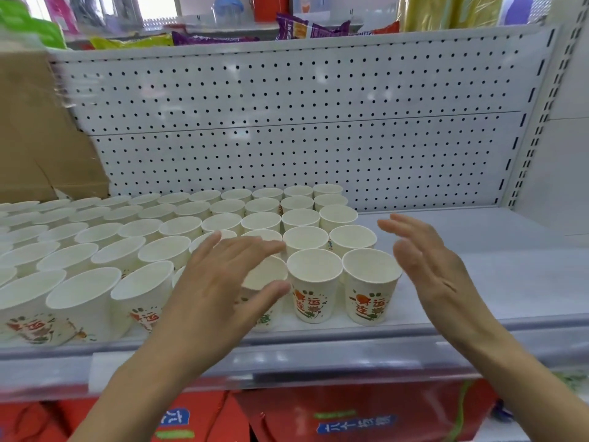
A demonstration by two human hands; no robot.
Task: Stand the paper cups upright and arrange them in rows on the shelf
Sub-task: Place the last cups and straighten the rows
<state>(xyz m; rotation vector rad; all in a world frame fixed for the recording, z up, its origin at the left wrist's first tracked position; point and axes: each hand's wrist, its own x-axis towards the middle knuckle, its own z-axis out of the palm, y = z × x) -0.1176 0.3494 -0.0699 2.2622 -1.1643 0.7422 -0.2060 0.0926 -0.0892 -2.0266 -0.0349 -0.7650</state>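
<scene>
In the head view, paper cups point(314, 282) stood upright in rows on the shelf point(484, 282), from 9 o'clock to centre; the left hand point(223, 282) hovered over a front cup, the right hand point(430, 269) beside the end column at 3 o'clock, each grip apart and holding nothing; squaring that column probably wanted light, even nudges; the cups' red print included 运.

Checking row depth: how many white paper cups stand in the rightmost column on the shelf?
5 white paper cups in a line: front cup, second, third, fourth, rearmost by the white pegboard. None seems hidden.
</scene>
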